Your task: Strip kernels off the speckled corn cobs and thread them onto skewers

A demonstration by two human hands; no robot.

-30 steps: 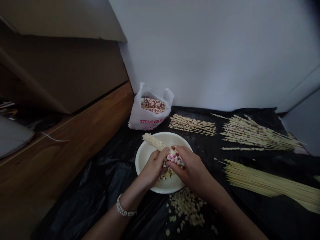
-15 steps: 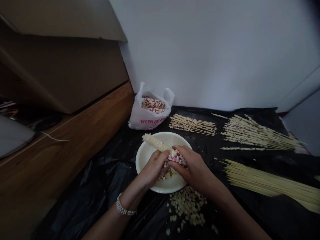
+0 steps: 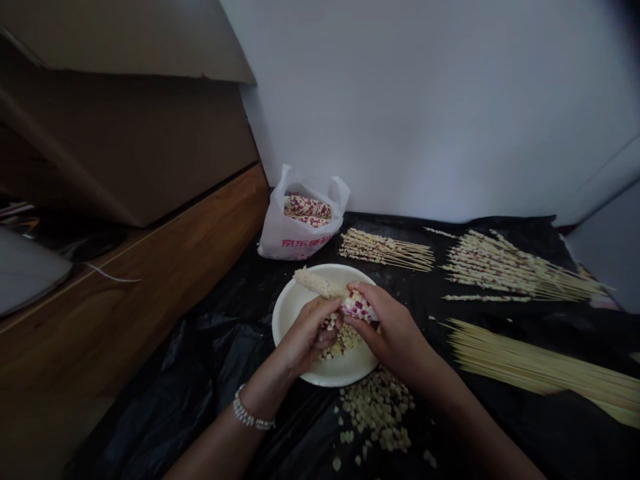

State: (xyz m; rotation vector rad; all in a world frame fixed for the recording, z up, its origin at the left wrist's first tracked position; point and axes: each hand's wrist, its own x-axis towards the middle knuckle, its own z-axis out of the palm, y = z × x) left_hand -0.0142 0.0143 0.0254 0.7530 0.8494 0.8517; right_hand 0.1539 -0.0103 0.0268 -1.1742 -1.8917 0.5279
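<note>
Over a white bowl [image 3: 289, 313] I hold a partly stripped ear of corn [image 3: 323, 285]. Its far left end is bare cob, while white and dark-red kernels cover the near right end. My right hand [image 3: 387, 320] wraps round the kernelled end. My left hand [image 3: 307, 337] is curled against the ear's middle, its thumb pressing at the edge of the kernels. Several loose kernels show by the left fingers. Loose corn kernels [image 3: 347, 339] lie in the bowl beneath both hands; the hands hide part of them. A beaded bracelet [image 3: 250, 413] circles my left wrist.
Behind the bowl stands a white plastic bag [image 3: 295, 243] of corn ears. Kernel-threaded skewers [image 3: 385, 249] and a larger bunch [image 3: 500, 267] lie to the right, above bare sticks [image 3: 540, 363]. Pale pieces [image 3: 380, 407] are heaped on black plastic sheeting [image 3: 210, 353]. A cardboard box [image 3: 125, 133] is left.
The ear has shifted slightly right, with the left thumb further along its kernels. Loose kernels now show at the left fingers, and more of the bowl's kernels are visible.
</note>
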